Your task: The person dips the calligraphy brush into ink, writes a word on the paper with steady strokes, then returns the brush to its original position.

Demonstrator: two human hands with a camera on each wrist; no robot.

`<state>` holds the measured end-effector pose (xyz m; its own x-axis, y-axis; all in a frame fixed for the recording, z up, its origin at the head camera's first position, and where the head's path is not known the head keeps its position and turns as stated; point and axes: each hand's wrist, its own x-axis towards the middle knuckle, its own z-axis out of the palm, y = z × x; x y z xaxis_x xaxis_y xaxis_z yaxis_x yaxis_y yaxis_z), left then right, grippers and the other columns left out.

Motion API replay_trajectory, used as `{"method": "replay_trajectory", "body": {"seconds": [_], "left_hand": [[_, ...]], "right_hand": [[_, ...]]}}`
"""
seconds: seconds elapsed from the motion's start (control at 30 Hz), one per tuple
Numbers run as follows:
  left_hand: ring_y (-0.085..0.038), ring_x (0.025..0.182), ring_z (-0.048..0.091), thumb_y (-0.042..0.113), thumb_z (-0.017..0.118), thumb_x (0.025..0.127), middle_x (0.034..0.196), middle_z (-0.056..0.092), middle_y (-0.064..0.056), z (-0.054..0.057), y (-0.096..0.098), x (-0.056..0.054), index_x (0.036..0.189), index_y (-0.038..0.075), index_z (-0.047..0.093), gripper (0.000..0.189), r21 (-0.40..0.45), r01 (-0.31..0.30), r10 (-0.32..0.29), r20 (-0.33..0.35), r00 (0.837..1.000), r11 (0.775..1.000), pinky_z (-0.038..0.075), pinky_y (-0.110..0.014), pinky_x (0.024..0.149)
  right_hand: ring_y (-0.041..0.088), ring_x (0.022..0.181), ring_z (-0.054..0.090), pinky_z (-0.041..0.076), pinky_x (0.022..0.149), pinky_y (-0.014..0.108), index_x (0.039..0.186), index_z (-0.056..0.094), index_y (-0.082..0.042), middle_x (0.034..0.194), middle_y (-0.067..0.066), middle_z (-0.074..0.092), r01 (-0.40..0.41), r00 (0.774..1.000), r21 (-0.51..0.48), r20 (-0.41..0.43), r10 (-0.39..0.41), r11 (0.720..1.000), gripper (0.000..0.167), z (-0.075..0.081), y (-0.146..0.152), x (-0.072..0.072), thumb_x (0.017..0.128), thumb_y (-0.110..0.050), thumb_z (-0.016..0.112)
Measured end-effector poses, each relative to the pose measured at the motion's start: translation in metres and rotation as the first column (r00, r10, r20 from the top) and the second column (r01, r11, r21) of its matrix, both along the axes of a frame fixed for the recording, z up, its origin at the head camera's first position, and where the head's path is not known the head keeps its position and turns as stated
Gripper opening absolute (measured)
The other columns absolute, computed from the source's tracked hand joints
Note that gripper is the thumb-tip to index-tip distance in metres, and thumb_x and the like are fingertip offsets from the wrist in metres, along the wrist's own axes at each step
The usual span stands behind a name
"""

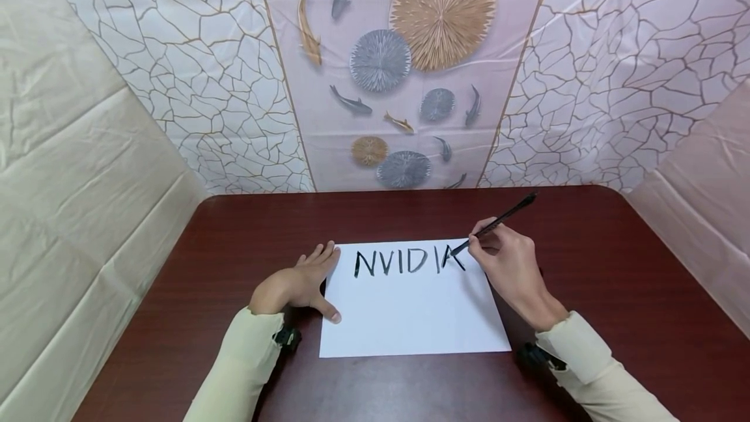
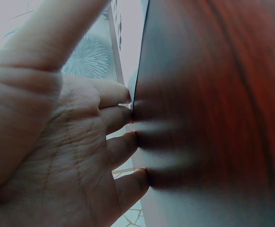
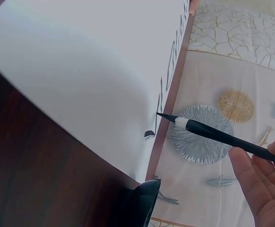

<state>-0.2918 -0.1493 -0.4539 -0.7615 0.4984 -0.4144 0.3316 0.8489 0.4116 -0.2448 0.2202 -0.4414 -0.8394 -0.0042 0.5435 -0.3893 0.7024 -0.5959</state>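
Observation:
A white sheet of paper [image 1: 410, 318] lies on the table with large black letters [image 1: 407, 261] reading "NVIDIA" near its far edge. My right hand [image 1: 514, 272] pinches the black handle of an ink brush [image 1: 508, 210] over the last letter. In the right wrist view the brush [image 3: 213, 134] has a white-and-black bristle head, its dark tip right at a stroke. Fingers spread, my left hand [image 1: 301, 284] rests at the sheet's left edge, thumb on the paper. The left wrist view shows its fingertips [image 2: 141, 178] pressing down near the sheet's edge.
A black dish [image 3: 144, 203] stands by the paper's right edge, mostly hidden behind my right hand in the head view. The dark red-brown table [image 1: 387, 389] reaches back to a patterned cloth wall [image 1: 404, 132], with pale cloth [image 1: 76, 213] along both sides.

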Motion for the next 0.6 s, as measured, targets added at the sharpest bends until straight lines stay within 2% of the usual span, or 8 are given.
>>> {"method": "replay_trajectory", "body": {"seconds": [0.47, 0.6], "left_hand": [[-0.038, 0.163, -0.003, 0.047, 0.095, 0.076, 0.177, -0.003, -0.018, -0.0005, 0.0012, 0.0024, 0.169, 0.002, 0.008, 0.135, -0.019, 0.003, -0.003, -0.002, 1.0, 1.0, 0.006, -0.06, 0.129], [-0.037, 0.163, -0.003, 0.046, 0.096, 0.076, 0.177, -0.003, -0.017, 0.0001, 0.0016, 0.002, 0.169, 0.002, 0.008, 0.135, -0.021, -0.002, 0.002, -0.008, 1.0, 1.0, 0.007, -0.059, 0.13]], "right_hand": [[0.027, 0.085, 0.079, 0.063, 0.072, 0.04, 0.098, 0.069, -0.004, 0.096, 0.012, 0.075, 0.051, 0.998, 0.015, 0.02, -0.052, 0.999, 0.008, -0.0027, 0.0095, 0.0005, 0.095, 0.003, 0.069], [0.026, 0.086, 0.078, 0.063, 0.073, 0.03, 0.099, 0.069, -0.006, 0.097, 0.01, 0.075, 0.063, 0.998, 0.014, 0.016, -0.063, 0.998, 0.008, -0.0004, 0.0096, 0.0025, 0.095, 0.002, 0.069]]}}
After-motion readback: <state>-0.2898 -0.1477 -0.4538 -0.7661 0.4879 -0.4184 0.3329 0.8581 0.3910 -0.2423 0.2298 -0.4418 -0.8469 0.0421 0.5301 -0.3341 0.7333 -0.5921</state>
